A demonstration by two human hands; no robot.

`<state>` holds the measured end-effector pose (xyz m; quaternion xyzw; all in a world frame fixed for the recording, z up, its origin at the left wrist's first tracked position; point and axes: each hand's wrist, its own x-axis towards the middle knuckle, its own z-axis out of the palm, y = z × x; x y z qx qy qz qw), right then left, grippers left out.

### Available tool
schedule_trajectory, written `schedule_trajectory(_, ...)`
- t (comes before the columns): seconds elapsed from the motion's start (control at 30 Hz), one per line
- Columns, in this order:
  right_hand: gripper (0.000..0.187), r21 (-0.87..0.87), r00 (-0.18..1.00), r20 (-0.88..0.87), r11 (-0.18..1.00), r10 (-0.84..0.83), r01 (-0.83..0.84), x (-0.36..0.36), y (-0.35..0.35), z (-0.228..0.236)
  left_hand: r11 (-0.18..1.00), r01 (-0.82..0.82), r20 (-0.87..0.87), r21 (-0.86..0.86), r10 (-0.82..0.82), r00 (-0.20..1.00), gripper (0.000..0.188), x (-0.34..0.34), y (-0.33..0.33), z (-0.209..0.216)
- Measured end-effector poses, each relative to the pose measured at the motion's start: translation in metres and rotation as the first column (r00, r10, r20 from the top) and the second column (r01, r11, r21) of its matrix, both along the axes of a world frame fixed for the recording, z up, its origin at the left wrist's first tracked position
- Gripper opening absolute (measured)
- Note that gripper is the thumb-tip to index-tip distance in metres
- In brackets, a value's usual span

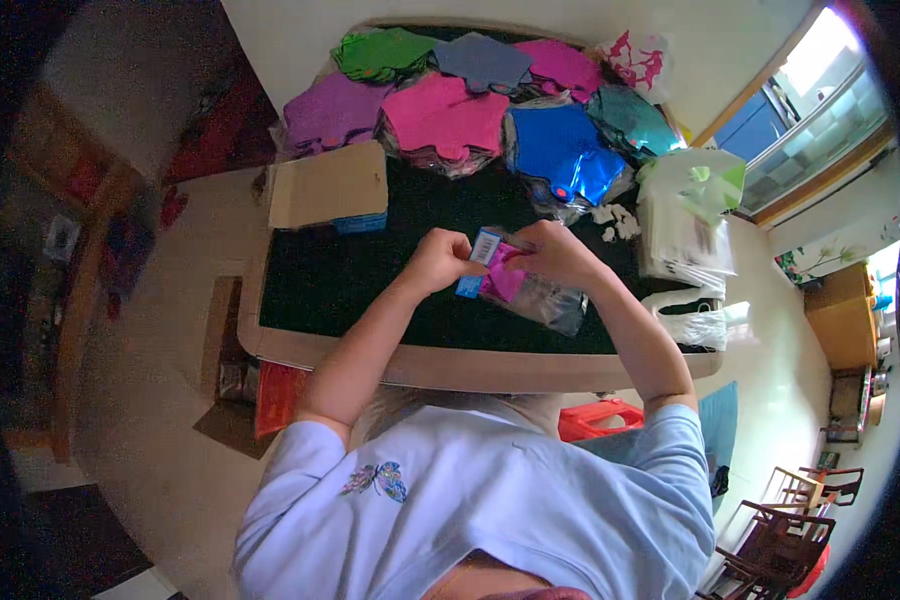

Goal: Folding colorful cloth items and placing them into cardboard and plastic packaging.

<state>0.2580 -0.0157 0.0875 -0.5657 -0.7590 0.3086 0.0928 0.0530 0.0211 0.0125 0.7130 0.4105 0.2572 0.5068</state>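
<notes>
In front of me, over the dark green tabletop (320,290), I hold a magenta folded foil piece (503,284) with a blue and white card (485,247). My left hand (438,262) pinches the card's left side between thumb and fingers. On the other side, my right hand (560,254) is closed at the top of the magenta piece, its fingertips partly hidden. A clear plastic bag (555,308) extends from the magenta piece toward the lower right. Beyond my hands lie piles of flat, shiny shaped pieces, including pink (445,115), blue (560,145) and purple (335,115).
A tan cardboard box (328,187) sits at the table's left, over a blue pack (360,223). Stacked clear bags (682,235), white scraps (618,222) and a crumpled white bag (695,325) are at right. Below are an open carton (232,430) and a red stool (600,418).
</notes>
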Motion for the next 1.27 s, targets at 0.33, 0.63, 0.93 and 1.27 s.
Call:
schedule_trajectory(0.33, 0.026, -0.028, 0.994, -0.098, 0.998, 0.049, -0.052, 0.003, 0.004, -0.017, 0.983, 0.146, 0.020, -0.112, -0.145, 0.989, 0.022, 0.005, -0.002, -0.006)
schedule_trajectory(0.63, 0.025, -0.037, 0.987, -0.159, 0.999, -0.015, 0.009, 0.006, 0.010, -0.034, 0.992, 0.060, -0.016, 0.109, -0.059, 0.998, 0.026, 0.008, -0.017, 0.006)
schedule_trajectory(0.93, 0.027, -0.080, 0.976, -0.206, 0.993, 0.066, -0.084, 0.007, 0.007, -0.032, 0.958, -0.162, 0.116, 0.235, 0.137, 0.984, 0.017, 0.009, -0.017, -0.006)
schedule_trajectory(1.27, 0.031, -0.112, 0.995, -0.067, 0.990, 0.079, -0.086, 0.004, 0.001, -0.019, 0.989, -0.057, 0.093, 0.138, 0.045, 0.995, 0.018, 0.006, -0.009, -0.020)
